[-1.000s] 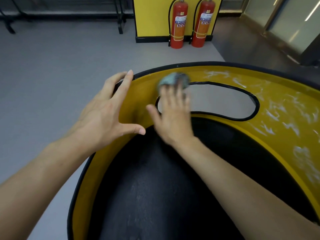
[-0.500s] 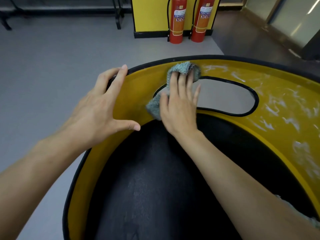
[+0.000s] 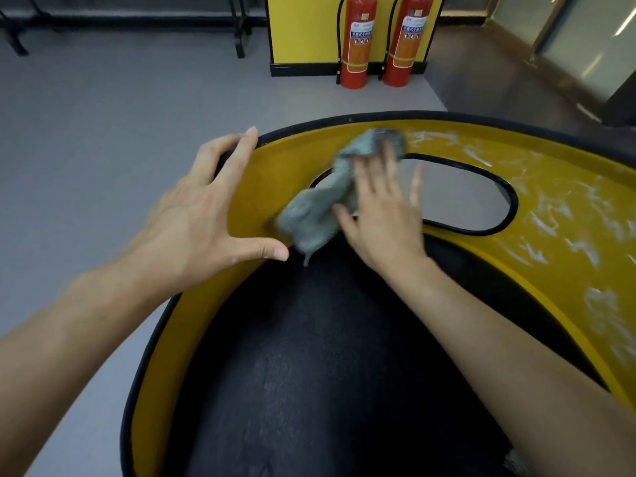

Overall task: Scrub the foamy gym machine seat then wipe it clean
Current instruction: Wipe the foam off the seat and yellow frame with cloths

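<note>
Looks like the wipe-down stage here, and only partly done by the look of it. The right hand has its fingers flat and spread, pressing a grey cloth against the yellow shell of the gym machine seat, right at the left end of the black-rimmed cut-out. It isn't gripping the cloth, just palming it; the rag is bunched and blurred, with one end trailing down onto the black pad. The left hand is open too, fingers splayed over the seat's outer rim and thumb lying inside the shell, holding nothing, so probably just bracing. The yellow under and left of the cloth looks clean, while white foam streaks cover the shell to the right of the cut-out and along the top edge. The sensible next move would be dragging the cloth rightward around the opening with firm flat pressure, maybe refolding it first since a bunched rag will just smear suds. The pad is dark and matte with a faint sheen, and it's hard to say if it's wet. Room-wise: plain grey floor, two red fire extinguishers standing against a yellow panel, black metal frame legs at the back left.
</note>
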Action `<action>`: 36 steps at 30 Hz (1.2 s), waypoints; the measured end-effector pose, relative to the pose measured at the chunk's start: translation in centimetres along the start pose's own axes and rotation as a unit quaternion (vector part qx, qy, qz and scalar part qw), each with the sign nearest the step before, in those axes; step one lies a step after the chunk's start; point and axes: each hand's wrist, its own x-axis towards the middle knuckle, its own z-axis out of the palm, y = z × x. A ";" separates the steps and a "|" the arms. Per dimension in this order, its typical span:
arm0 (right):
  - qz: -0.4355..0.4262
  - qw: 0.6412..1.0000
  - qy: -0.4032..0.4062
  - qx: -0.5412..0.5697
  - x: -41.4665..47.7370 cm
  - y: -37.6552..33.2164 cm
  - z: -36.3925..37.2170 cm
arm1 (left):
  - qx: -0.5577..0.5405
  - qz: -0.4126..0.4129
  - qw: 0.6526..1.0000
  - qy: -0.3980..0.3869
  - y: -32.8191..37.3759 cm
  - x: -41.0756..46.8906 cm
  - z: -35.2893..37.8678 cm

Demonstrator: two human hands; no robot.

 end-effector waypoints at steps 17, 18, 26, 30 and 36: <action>0.061 0.996 0.007 0.058 0.0 -2.0 -1.4 | -0.005 -0.004 1.000 0.010 0.1 0.1 0.3; 0.100 0.992 0.012 0.070 0.3 -0.6 -1.9 | -0.006 -0.005 1.000 0.010 0.2 0.1 0.2; 0.236 0.970 0.008 0.057 -1.5 3.9 -1.9 | 0.066 0.003 0.998 0.011 1.1 1.1 -0.4; 0.246 0.969 -0.011 0.031 -1.4 3.8 -2.5 | 0.164 0.011 0.986 0.022 3.1 4.0 -0.4; 0.026 0.998 0.000 0.061 -0.3 -4.0 -0.5 | 0.220 0.022 0.975 0.006 4.8 6.8 0.7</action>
